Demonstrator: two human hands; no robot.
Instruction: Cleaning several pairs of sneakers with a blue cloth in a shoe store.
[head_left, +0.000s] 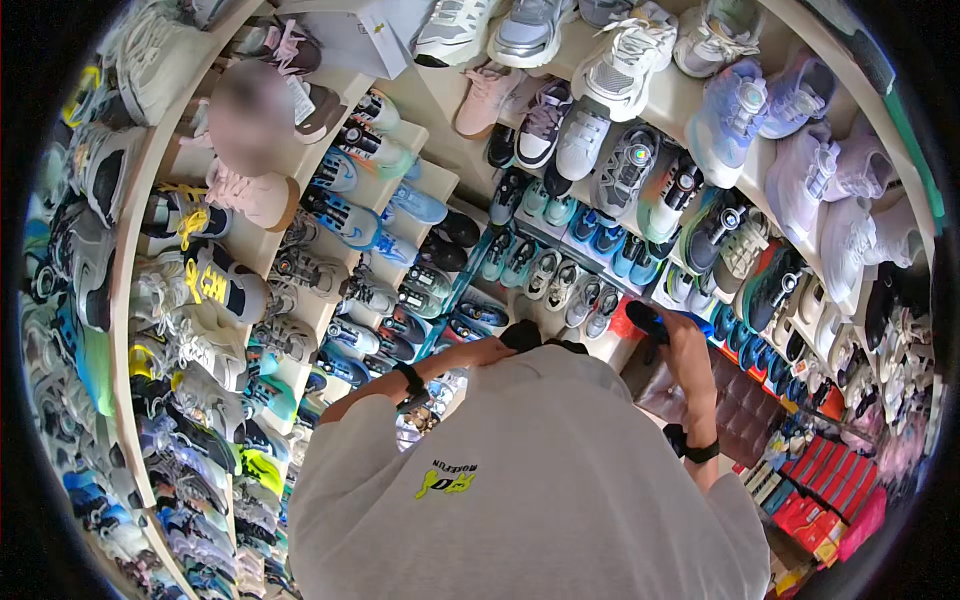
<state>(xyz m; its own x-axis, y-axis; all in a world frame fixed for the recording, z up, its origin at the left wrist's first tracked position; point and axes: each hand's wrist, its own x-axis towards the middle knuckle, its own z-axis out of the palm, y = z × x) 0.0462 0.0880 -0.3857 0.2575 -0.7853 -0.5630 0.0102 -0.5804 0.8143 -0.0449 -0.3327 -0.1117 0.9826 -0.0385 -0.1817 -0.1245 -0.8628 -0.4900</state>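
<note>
My left hand (487, 351) is in front of my chest, its fingers on a black item (521, 335) that looks like part of a shoe. The white T-shirt (555, 465) hides the lower part of that item. Raised at the right, my right hand (684, 345) grips a slim black object (645, 319) with a rounded end. Something bright blue (698, 325) shows just behind those fingers; its kind is unclear. The two hands are well apart. A black watch (411, 386) is on my left wrist and a black band (702, 452) on my right.
Tiered shelves (296, 169) packed with sneakers rise at the left. More sneakers fill the right shelves (776, 180) and stand in rows ahead. A brown tufted leather seat (750, 409) lies below my right arm, with stacked red shoeboxes (829, 480) beyond it.
</note>
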